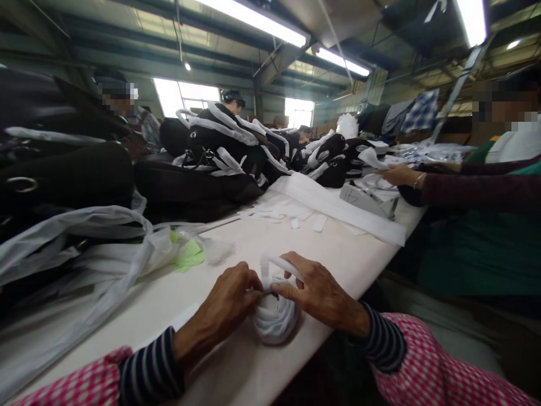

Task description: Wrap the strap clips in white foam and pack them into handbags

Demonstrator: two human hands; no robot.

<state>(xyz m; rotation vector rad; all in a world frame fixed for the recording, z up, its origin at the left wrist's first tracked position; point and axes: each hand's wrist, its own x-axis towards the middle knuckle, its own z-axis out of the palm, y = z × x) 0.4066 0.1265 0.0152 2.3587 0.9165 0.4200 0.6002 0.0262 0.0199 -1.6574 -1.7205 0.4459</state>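
On the table in front of me sits a coiled bundle of strap wrapped in thin white material (275,322). A white strip (266,269) stands up in a loop at the bundle's top. My left hand (230,293) pinches the strip at the bundle's upper left edge, thumb against fingers. From the other side, my right hand (316,287) has its thumb on the bundle's top and its fingers curled around the strip's looped end. The fingertips partly hide where the strip meets the bundle.
Black bags with white-wrapped handles (220,135) are piled along the left and back of the table (338,251). White paper pieces (320,223), a long white strip (338,206) and green scraps (188,256) lie about. A co-worker's hand (399,175) holds white material at right.
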